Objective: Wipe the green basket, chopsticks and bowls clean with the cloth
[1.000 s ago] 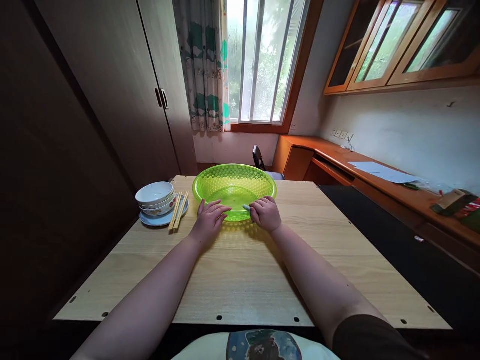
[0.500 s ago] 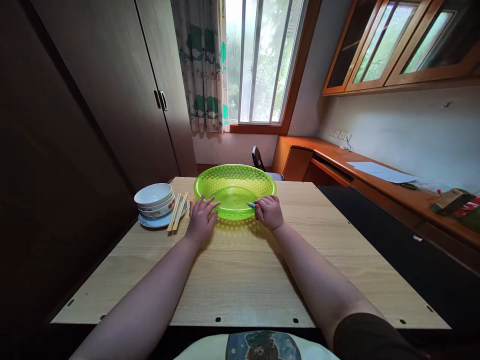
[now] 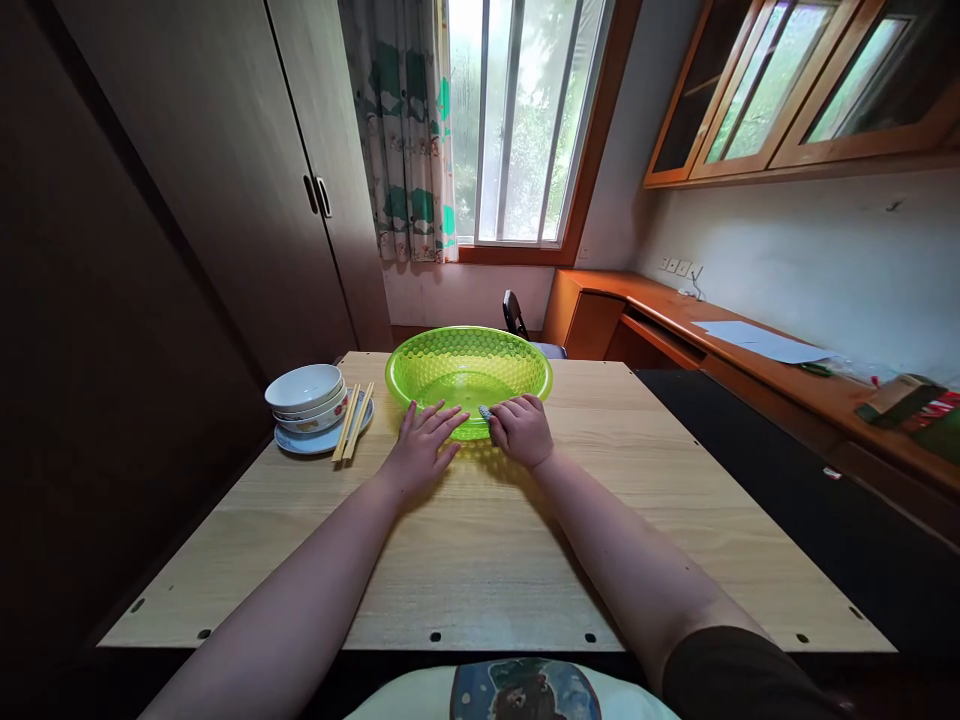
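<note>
A translucent green plastic basin (image 3: 469, 345) with a honeycomb pattern stands on the wooden table. At its near rim, my left hand (image 3: 424, 445) lies with fingers spread, the fingertips over the edge and nothing held. My right hand (image 3: 523, 430) is closed at the near right of the rim, gripping a small grey-blue textured piece (image 3: 485, 413) that looks like folded cloth. Most of that piece is hidden in the fist, and only its end pokes out toward the left, against the rim.
Left of the basin, several stacked white bowls (image 3: 304, 388) sit on a blue plate (image 3: 309, 443). Pairs of wooden chopsticks (image 3: 352, 425) lean across that plate. A black chair (image 3: 514, 312) stands behind the table (image 3: 480, 560). Along the right wall runs an orange desk (image 3: 660, 305) with papers (image 3: 761, 341).
My right hand has slid left along the near rim with the grey-blue piece. The left hand has shifted right, so the two hands are closer together. The basin stays put.
</note>
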The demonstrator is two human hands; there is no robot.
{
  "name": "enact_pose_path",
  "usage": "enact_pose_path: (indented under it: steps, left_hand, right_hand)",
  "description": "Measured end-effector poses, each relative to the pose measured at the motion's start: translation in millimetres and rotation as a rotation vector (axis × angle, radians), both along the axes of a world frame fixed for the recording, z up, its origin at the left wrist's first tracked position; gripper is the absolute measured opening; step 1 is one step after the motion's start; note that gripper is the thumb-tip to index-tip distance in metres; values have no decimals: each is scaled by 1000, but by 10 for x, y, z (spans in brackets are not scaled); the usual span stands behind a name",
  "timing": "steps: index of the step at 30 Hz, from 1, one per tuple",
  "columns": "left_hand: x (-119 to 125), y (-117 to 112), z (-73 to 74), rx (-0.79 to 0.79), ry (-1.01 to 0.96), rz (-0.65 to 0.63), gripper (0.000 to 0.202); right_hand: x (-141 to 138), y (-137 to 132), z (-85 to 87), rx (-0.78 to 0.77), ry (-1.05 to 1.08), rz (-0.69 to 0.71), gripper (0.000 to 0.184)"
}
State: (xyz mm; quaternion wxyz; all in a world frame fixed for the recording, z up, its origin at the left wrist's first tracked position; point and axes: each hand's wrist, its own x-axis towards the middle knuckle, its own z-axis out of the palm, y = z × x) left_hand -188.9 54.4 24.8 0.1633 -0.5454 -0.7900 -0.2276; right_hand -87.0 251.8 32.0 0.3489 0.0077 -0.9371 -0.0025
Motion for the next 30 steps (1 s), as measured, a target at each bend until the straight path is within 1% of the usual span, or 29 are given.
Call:
enact_pose_path:
  steps: [4, 11, 14, 17, 22, 26, 30]
  left_hand:
    - [-15, -9, 10, -4, 5, -10, 45]
    - [-74, -40, 25, -38, -10, -4, 46]
    - [-113, -61, 29, -44, -19, -18, 46]
    - [-149, -80, 28, -16, -22, 4, 44]
    - [-144, -73, 12, 56, -4, 36, 48]
    - [-77, -29, -3, 30, 17, 8, 48]
    - [-49, -9, 1, 6, 12, 9, 43]
  right_hand:
    - [2, 64, -23, -5, 33, 25, 28]
    - [-8, 376, -107, -64, 198, 92, 24]
    - [-5, 429, -124, -85, 216, 105, 24]
    - [-10, 367, -123, -80, 208, 97, 23]
    - [-29, 155, -106, -28, 183, 50, 20]
    - [-33, 35, -92, 4, 167, 26, 20]
    - [-31, 14, -78, 8, 157, 21, 21]
